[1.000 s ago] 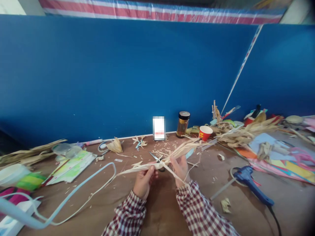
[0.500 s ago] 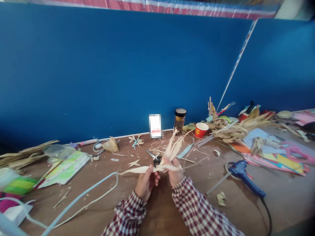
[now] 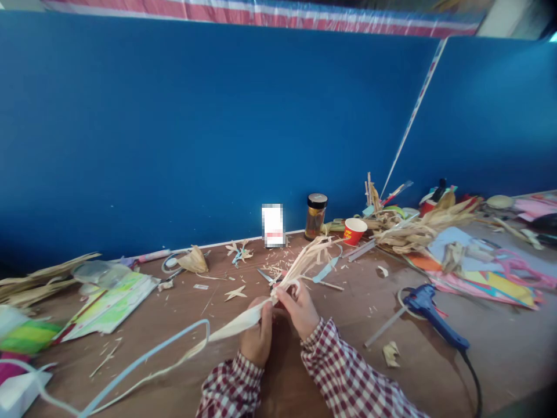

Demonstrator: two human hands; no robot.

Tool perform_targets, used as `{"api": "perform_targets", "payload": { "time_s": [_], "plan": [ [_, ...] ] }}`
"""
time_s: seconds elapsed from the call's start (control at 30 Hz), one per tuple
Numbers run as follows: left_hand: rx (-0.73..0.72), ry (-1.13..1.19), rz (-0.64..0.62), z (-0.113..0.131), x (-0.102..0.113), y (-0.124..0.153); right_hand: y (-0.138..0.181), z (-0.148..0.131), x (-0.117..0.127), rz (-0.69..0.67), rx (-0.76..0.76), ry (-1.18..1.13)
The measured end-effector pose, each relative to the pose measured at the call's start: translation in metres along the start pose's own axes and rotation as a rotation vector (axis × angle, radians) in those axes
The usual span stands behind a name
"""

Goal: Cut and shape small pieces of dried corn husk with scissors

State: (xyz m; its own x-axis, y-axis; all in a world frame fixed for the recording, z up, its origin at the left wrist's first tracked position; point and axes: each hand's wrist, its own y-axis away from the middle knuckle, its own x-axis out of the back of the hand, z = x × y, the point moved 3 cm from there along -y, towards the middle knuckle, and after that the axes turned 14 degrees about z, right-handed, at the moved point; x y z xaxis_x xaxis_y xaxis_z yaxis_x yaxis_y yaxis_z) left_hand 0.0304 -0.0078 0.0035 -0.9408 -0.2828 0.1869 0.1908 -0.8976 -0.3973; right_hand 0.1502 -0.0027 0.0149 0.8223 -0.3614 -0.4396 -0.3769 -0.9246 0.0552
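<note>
Pale corn husk strips (image 3: 307, 259) are gathered in a bundle that fans away from me toward the back right. My right hand (image 3: 300, 307) pinches the bundle at its near end. Just beside it, my left hand (image 3: 257, 334) is closed on a broad husk strip (image 3: 241, 321), thumb on top. From there the strip narrows into a long twisted tail running down to the lower left. Behind the bundle lie scissors (image 3: 264, 276), their handles mostly hidden by the husk and my hand. A cut husk star shape (image 3: 235, 293) rests to the left of them.
To the right lies a blue glue gun (image 3: 435, 316) with a black cord. A red paper cup (image 3: 355, 231) and a lidded jar (image 3: 315, 216) stand near the blue partition (image 3: 217, 116). Light-blue tubing (image 3: 148, 342) arches at lower left. Husks (image 3: 435, 223) and coloured paper (image 3: 491, 284) pile up at right.
The husk bundle has tipped lower and to the right. Both hands have shifted slightly, my left hand turning back-up, and the long strip now slopes down toward the lower left.
</note>
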Motion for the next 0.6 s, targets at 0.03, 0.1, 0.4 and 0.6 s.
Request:
{"api": "perform_targets", "payload": {
  "time_s": [0.03,0.1,0.4,0.6],
  "plan": [
    [-0.133,-0.036,-0.032,0.005,0.0,0.0,-0.001,0.001,0.001,0.013,-0.027,-0.019],
    [-0.315,-0.074,-0.063,0.012,-0.001,0.0,-0.004,0.001,0.003,0.009,-0.074,-0.067],
    [0.051,0.057,0.14,0.001,0.003,-0.011,-0.004,-0.013,0.002,-0.106,-0.103,0.009],
    [-0.076,0.015,0.084,0.004,0.003,-0.007,0.0,-0.025,0.002,-0.168,0.279,0.399]
  ]
}}
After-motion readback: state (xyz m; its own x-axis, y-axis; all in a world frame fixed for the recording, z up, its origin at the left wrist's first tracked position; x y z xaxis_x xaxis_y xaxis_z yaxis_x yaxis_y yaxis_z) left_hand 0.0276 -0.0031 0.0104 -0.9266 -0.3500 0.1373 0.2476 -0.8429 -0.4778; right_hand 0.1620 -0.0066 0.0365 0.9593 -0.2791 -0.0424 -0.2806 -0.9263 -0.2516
